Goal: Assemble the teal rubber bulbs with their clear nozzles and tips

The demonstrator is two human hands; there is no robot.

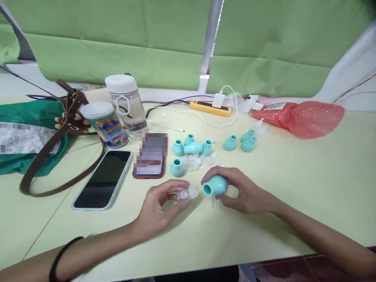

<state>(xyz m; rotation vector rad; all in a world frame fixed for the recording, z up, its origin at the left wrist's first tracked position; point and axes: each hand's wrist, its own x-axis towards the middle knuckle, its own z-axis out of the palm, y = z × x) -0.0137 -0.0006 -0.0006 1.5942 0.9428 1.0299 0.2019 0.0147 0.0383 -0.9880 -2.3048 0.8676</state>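
Note:
My left hand (161,205) pinches a small clear plastic piece (188,193) between thumb and fingers. Just to its right, my right hand (239,188) grips a teal bulb (217,185), its open mouth turned left toward the clear piece; the two parts are apart. Another clear bit (216,202) shows under the bulb, by my right thumb. Beyond my hands lies a group of teal bulbs (193,147) with loose clear pieces (192,163) beside them. Farther right stands a single teal bulb (230,143), near two bulbs (248,143) with clear tips.
Left of my hands lie a phone (102,180) and a red-edged phone (150,156). Behind them stand a snack can (105,125) and a bottle (129,105), near a brown strap (44,156) and green bag (29,137). A yellow power strip (210,108) and red bag (308,119) are at the back.

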